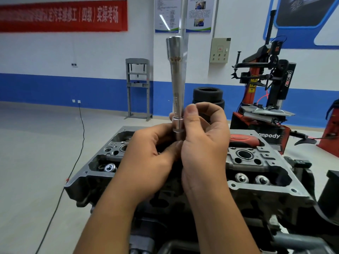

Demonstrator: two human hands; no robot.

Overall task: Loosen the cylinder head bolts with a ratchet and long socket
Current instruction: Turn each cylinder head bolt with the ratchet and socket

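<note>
Left hand (146, 158) and right hand (203, 143) both gripping upright long socket (176, 77), above cylinder head (256, 173), open floor (36, 143) leftward.

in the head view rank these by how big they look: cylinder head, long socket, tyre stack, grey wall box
1. cylinder head, spans most of the frame's width.
2. long socket, though it is held close to the camera, which inflates it.
3-4. tyre stack and grey wall box look alike; both are far off, so unranked.

White wall (110, 52) with blue band, red banner (62, 15), grey floor (36, 143), stacked tyres (208, 96).
</note>
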